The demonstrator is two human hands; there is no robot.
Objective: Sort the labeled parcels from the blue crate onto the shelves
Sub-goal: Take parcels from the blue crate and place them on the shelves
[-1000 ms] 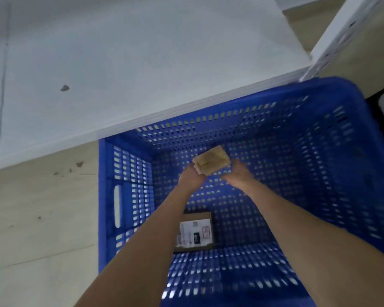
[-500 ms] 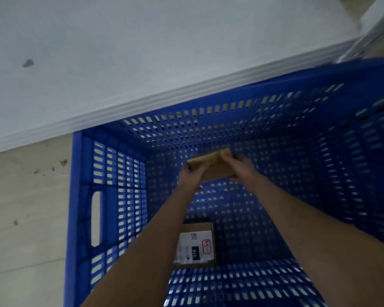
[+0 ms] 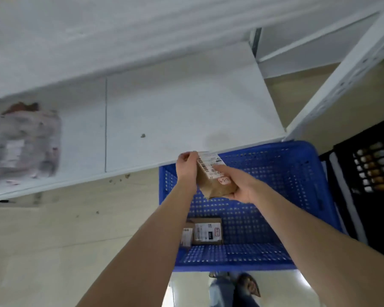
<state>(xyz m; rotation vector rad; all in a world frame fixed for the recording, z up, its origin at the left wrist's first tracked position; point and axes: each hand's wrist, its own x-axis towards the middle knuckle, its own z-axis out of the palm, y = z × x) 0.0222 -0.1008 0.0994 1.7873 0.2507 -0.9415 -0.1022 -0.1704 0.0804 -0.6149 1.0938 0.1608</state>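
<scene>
A: Where's the small brown cardboard parcel [image 3: 215,183]?
B: Over the far-left corner of the perforated blue plastic crate [image 3: 297,173]. The left hand [image 3: 186,167] grips its far end and the right hand [image 3: 242,188] clasps the near end. The barcode label [image 3: 210,165] is on top, and the red scribble [image 3: 224,180] is unreadable.

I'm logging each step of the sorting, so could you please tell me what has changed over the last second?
The left hand and right hand lifted the small brown parcel from deep in the blue crate up toward the white shelf edge and turned its label upward. They still hold it; the other labeled parcel stays on the crate floor.
</scene>
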